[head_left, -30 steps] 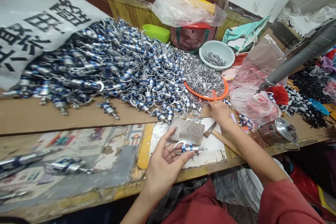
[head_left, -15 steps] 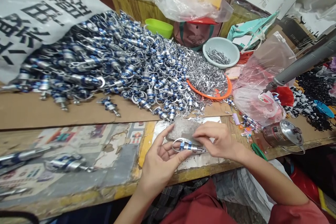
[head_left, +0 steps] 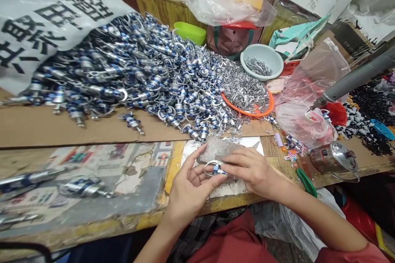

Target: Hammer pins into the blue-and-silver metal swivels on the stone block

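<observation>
My left hand (head_left: 189, 187) pinches a small silver and blue metal clip (head_left: 212, 169) with a ring end, just above a grey stone block (head_left: 217, 150) at the table's front edge. My right hand (head_left: 251, 169) covers the clip's other end, fingers closed round it. Behind lies a big heap of the same silver and blue clips (head_left: 129, 74) on brown cardboard. An orange tray (head_left: 247, 94) of small silver metal pieces sits past the block.
A pale bowl (head_left: 262, 61) of metal bits and a green bowl (head_left: 189, 32) stand at the back. A grey power tool (head_left: 354, 79) reaches in from the right above plastic bags (head_left: 304, 121). A steel lidded pot (head_left: 335, 159) sits front right. Finished clips (head_left: 83, 188) lie at left.
My right hand came back from the loose metal pieces by the orange tray to the clip in my left hand and has now closed over its end. The view rose slightly.
</observation>
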